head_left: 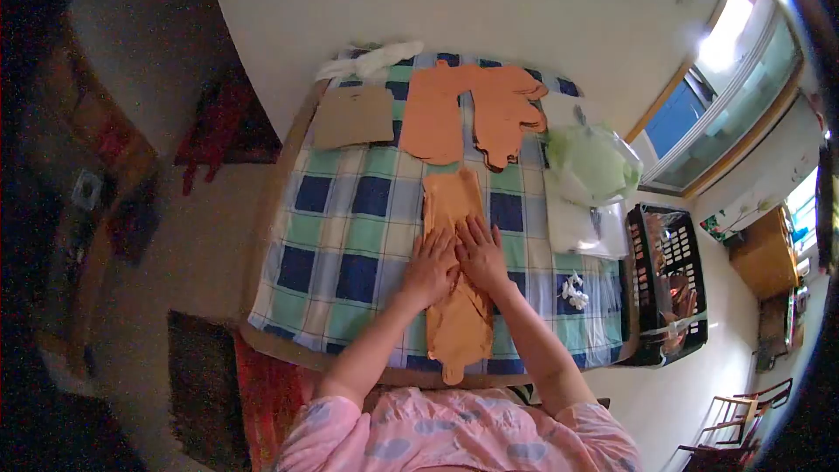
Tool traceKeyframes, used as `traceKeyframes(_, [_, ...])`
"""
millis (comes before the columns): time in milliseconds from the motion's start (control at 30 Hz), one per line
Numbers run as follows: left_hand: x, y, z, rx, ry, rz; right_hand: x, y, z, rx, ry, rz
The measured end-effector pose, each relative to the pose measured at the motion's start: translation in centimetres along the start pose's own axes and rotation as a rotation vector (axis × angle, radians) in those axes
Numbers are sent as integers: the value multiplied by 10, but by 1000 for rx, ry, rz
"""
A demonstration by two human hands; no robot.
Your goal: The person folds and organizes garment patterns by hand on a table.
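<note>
Here your fingers lie flat and spread, gripping nothing: left hand (430, 267) and right hand (481, 253) press side by side on the orange fabric piece (456, 297). Its long axis runs straight away from you down the checked tablecloth (350, 210). More orange pieces (476, 109) sit well beyond, nearer your right.

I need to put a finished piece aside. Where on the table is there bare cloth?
Bare checked tablecloth lies left of the orange glove under both hands, below the cardboard sheet. A smaller patch sits right of the right hand, around the white scrap. The far edge is crowded: orange glove stack and plastic bags.
</note>
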State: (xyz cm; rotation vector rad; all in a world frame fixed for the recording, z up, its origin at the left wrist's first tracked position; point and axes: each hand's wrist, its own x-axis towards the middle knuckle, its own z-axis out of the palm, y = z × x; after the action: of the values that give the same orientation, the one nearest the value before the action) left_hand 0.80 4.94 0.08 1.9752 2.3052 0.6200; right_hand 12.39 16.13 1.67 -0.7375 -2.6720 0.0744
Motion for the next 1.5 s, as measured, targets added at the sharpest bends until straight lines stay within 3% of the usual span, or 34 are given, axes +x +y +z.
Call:
traceKeyframes(167, [-4,4,-10,7,39,-53,1,-3,-6,121,-93,48])
traceKeyframes(300, [17,-39,37,-39,113,-74,1,-5,-9,117,-84,39])
traceKeyframes(533, [45,-60,-8,148,-9,-106,-1,-4,-8,77,-82,28])
traceKeyframes(633, [19,-56,1,158,66,-55,-2,-1,-1,42,-65,13])
traceKeyframes(833, [-64,-14,-38,57,-194,38,-2,-2,-2,126,-54,29])
traceKeyframes(1033, [-123,7,-57,-71,-209,7,-1,-2,-4,80,-61,8])
traceKeyframes(1133, [-137,11,-73,-138,-167,-4,2,-7,-7,99,-10,8])
traceKeyframes(1200, [-133,-14,-69,-237,4,-60,1,-3,-11,179,-20,25])
traceKeyframes(1333, [-99,-91,-73,-253,395,-371,-3,4,-20,812,280,250])
traceKeyframes(1367, [-90,-106,-80,-176,490,-437,-7,15,-21,576,292,223])
traceKeyframes(1500, [-72,-134,-83,-100,458,-388,-22,35,-23,548,279,257])
